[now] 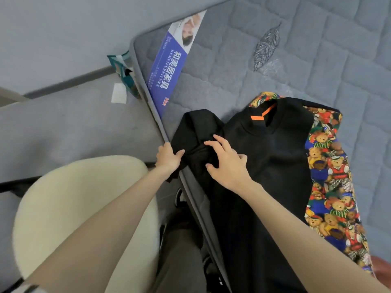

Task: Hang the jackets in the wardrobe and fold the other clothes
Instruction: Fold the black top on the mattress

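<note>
The black fabric top [264, 161] is laid on the grey quilted bed [317, 60], collar far and hem near, over a bear-print garment [330, 176]. Its bunched sleeve [196, 125], at the left bed edge, is gripped by the left hand [168, 158]; the right hand [227, 163] is pressed on it, fingers spread.

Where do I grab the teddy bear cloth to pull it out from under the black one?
Probably pinch the teddy bear print garment along its uncovered strip, coming in from the picture's right. The black top lies over the rest, so only that edge is free. It lies flat on the mattress, so lift the edge first.
</note>
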Action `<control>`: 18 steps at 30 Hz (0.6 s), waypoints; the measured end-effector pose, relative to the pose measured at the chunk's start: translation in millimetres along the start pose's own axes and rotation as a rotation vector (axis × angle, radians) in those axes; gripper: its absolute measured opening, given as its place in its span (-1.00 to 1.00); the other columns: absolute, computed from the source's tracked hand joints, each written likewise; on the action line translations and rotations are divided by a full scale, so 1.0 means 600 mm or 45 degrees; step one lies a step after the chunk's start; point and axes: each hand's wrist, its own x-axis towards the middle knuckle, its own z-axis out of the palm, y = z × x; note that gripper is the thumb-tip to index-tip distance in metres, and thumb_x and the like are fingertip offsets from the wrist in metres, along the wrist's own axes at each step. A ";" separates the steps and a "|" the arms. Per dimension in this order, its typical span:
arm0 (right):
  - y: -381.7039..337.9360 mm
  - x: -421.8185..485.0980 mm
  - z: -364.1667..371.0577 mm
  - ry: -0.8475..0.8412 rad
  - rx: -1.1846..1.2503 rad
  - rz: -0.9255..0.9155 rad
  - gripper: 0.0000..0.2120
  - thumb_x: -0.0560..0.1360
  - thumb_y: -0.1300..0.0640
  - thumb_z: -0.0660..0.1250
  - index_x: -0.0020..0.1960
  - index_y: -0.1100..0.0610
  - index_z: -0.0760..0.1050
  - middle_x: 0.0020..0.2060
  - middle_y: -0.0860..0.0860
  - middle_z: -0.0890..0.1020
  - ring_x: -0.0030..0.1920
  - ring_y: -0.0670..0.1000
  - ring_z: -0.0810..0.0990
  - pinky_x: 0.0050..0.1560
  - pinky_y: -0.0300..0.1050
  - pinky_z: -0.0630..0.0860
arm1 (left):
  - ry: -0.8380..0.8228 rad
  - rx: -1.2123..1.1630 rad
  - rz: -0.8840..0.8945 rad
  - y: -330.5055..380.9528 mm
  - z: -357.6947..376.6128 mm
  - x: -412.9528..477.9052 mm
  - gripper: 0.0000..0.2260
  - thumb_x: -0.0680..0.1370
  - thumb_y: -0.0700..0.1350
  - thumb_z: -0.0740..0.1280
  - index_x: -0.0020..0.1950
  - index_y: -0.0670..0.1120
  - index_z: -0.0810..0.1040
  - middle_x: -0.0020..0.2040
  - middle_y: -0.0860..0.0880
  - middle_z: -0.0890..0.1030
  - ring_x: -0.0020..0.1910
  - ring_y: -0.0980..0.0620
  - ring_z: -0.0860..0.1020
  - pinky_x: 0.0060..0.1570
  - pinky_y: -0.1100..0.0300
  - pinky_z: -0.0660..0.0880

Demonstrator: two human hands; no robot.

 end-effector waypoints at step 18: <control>-0.067 -0.138 0.017 -0.168 -0.067 -0.160 -0.24 0.46 0.02 0.39 0.51 -0.17 0.05 0.55 -0.07 0.01 0.40 0.11 0.31 0.38 0.24 0.18 | 0.783 0.187 0.265 -0.223 -0.198 -0.322 -0.56 0.29 -0.52 0.14 0.00 -0.17 0.58 -0.03 -0.08 0.66 -0.06 -0.21 0.51 -0.17 0.02 0.45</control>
